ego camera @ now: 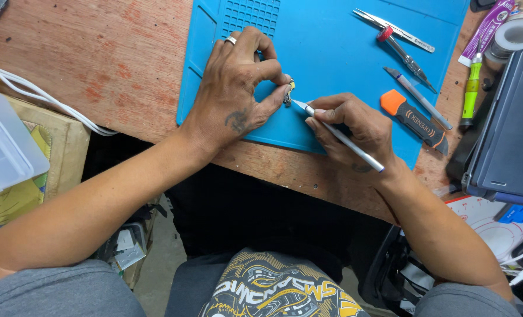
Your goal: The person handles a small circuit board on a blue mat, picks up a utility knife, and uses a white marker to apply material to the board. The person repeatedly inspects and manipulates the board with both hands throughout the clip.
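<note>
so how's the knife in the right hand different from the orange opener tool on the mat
The knife is thin, silver and pen-like; the opener tool is thicker, black with an orange end. The knife is gripped in the right hand, tip at the small part pinched by the left hand; the opener tool lies untouched on the blue mat. Both are long tools lying at a slant.
</note>
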